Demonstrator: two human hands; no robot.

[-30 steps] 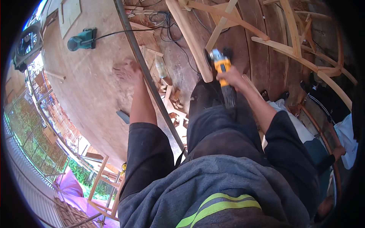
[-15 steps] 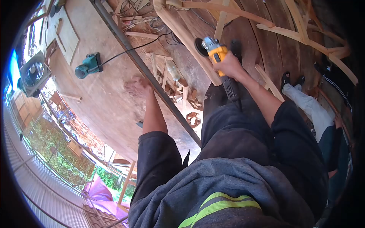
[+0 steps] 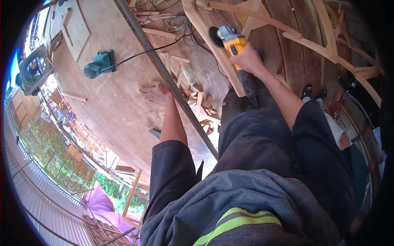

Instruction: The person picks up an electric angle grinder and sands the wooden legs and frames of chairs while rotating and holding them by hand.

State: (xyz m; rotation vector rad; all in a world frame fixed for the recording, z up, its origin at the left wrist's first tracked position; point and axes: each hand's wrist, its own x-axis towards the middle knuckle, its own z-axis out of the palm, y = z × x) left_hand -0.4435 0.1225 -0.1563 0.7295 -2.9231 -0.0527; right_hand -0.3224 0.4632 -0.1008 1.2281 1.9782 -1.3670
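My right hand [image 3: 248, 60] is wrapped around the body of a yellow angle grinder [image 3: 234, 43], whose dark disc points up and left. The disc is close to a long wooden beam [image 3: 211, 35]; whether they touch I cannot tell. My left hand [image 3: 156, 92] lies flat with fingers spread on a dusty wooden tabletop [image 3: 119, 98], near its dark metal edge [image 3: 164, 74]. Farther along the tabletop sits a green power sander [image 3: 99, 64] with a black cord.
Wood offcuts [image 3: 201, 100] and a clear jar [image 3: 188, 76] lie below the table edge. Tangled cables [image 3: 180, 22] are at the top. Curved wooden frame pieces [image 3: 328, 33] stand at upper right. Another person's sandalled feet [image 3: 314, 94] are at right, and a fan [image 3: 35, 69] at left.
The view has shifted slightly, so the table and sander appear a little to the right. My hands keep their positions, and the other person at right has changed posture.
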